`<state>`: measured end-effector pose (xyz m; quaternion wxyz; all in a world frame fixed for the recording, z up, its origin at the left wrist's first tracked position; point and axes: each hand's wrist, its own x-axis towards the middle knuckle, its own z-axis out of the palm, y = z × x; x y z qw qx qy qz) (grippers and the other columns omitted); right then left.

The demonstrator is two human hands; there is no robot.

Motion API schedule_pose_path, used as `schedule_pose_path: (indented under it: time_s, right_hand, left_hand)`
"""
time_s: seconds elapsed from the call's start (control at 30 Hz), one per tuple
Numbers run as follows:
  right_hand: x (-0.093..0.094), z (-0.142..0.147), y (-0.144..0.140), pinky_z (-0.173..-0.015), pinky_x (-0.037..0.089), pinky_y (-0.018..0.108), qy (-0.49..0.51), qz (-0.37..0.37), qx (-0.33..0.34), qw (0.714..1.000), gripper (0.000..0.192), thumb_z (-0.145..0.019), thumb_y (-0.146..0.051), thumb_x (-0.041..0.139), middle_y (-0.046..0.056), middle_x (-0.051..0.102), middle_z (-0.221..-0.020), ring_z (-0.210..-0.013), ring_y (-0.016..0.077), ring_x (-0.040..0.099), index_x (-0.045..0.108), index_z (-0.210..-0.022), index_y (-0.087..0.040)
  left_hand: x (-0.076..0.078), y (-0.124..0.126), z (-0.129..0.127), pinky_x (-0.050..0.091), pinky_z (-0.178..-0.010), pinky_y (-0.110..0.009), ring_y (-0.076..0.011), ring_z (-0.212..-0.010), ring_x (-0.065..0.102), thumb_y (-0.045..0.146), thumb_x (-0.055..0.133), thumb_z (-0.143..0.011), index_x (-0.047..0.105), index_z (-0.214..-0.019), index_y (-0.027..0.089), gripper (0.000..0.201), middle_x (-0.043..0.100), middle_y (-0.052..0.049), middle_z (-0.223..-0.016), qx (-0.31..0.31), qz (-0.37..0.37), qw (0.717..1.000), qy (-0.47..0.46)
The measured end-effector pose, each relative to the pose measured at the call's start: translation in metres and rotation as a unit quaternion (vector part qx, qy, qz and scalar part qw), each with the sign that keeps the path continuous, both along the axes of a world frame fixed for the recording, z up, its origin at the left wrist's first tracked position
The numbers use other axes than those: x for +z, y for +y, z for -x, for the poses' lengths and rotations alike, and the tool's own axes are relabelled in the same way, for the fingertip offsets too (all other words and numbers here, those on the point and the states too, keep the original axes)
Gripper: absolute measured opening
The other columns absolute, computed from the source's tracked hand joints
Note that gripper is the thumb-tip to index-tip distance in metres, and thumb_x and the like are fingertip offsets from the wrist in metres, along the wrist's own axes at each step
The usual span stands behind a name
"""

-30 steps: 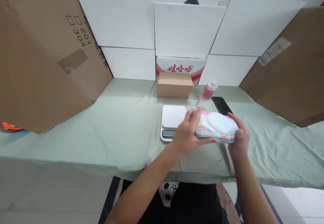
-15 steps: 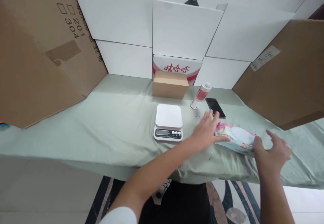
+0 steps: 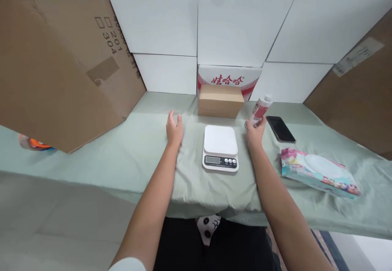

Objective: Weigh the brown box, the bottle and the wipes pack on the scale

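Both hands have let go of the wipes pack (image 3: pixel 318 172), now lying at table right, and reached forward empty and spread, left hand (image 3: pixel 174 129) and right hand (image 3: pixel 255 131) flanking the scale (image 3: pixel 220 147), nearing the small cardboard box (image 3: pixel 220 101).

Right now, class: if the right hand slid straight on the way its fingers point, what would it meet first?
The right hand points up-table at the red-and-white bottle. Its fingertips look almost on it already, so probably the bottle, though depth is unclear.
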<state>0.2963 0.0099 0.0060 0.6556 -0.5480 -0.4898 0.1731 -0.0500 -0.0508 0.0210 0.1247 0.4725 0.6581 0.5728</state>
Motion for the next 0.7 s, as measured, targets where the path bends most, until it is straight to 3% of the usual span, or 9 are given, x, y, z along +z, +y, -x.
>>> schedule_pose_path:
  time_s: [0.3, 0.7]
  right_hand:
    - [-0.02, -0.017, 0.009, -0.107, 0.051, 0.047, -0.035, 0.021, -0.04, 0.998, 0.055, -0.075, -0.037, 0.068, 0.01, 0.064, -0.123, -0.109, 0.0247, 0.061, 0.058, -0.127, -0.021]
    - [-0.026, -0.018, 0.01, -0.099, 0.055, 0.045, -0.034, 0.01, -0.044, 0.998, 0.057, -0.076, -0.042, 0.069, 0.008, 0.064, -0.119, -0.104, 0.0235, 0.061, 0.061, -0.128, -0.021]
  left_hand:
    - [0.0, 0.004, -0.001, 0.04, -0.131, -0.048, -0.0311, -0.153, 0.054, 0.045, 0.048, -0.106, 0.059, -0.146, 0.017, 0.051, 0.062, -0.019, -0.157, 0.008, 0.026, 1.0, -0.007]
    - [0.001, 0.002, -0.002, 0.042, -0.129, -0.047, -0.0312, -0.151, 0.056, 0.048, 0.047, -0.107, 0.06, -0.146, 0.017, 0.051, 0.064, -0.02, -0.154, 0.01, 0.049, 0.999, 0.003]
